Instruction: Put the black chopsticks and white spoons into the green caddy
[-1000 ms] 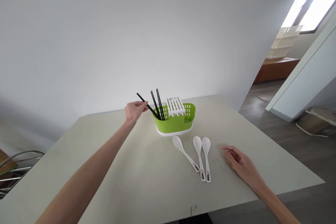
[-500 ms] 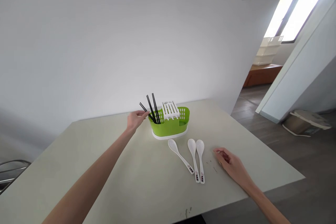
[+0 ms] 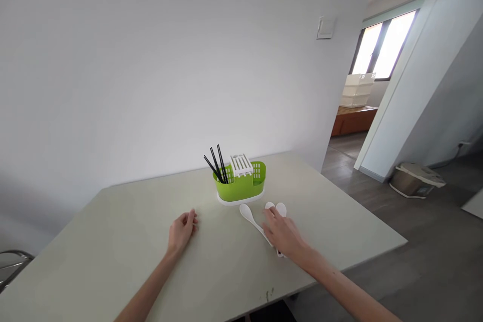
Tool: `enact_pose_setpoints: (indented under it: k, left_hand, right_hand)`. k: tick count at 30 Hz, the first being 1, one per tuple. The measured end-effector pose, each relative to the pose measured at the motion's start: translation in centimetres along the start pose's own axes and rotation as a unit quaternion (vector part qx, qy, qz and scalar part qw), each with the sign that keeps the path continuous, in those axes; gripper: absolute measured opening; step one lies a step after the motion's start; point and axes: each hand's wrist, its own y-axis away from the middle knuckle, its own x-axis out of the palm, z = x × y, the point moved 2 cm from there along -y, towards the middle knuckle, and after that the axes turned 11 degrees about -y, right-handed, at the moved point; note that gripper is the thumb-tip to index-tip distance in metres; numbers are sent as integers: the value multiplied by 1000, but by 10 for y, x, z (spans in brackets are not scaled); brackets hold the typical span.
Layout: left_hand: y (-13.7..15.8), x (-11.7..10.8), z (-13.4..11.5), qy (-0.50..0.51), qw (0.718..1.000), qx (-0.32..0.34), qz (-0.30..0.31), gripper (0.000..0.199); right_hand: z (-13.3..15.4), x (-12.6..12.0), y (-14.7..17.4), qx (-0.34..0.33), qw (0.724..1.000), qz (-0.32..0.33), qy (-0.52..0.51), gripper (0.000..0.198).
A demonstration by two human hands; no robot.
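My left hand (image 3: 182, 231) rests on the table left of the spoons, fingers loosely curled, with nothing seen in it. Over the two right-hand white spoons (image 3: 281, 209) hovers or rests my right hand (image 3: 284, 234), slightly blurred, its fingers apart; it hides most of their handles, and contact is unclear. One more white spoon (image 3: 246, 212) lies slanted just left of those fingers. Behind them stands a green cutlery basket (image 3: 240, 191) with a white base and a white slatted rack (image 3: 241, 165) on top. Black chopsticks (image 3: 221, 161) lean in its left compartment.
The pale table (image 3: 136, 221) meets a white wall at the back. Its right edge drops to a dark floor, where a bin-like container (image 3: 415, 180) stands. Part of a metal-framed chair (image 3: 15, 266) shows at the far left.
My left hand has let go of the chopsticks at the basket and come back to the table. My right hand has moved left over the spoons. The view has shifted.
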Motion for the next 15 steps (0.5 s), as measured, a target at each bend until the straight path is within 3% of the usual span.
enact_pose_setpoints:
  k: [6,15]
  left_hand:
    - [45,-10,16,-7,1000,21,10,66]
    - [59,-17,12,-12,998,29,47,63]
  right_hand:
    - [35,22,-25,32,998,35,37,30]
    - [57,37,-23,27,998,60,9,33]
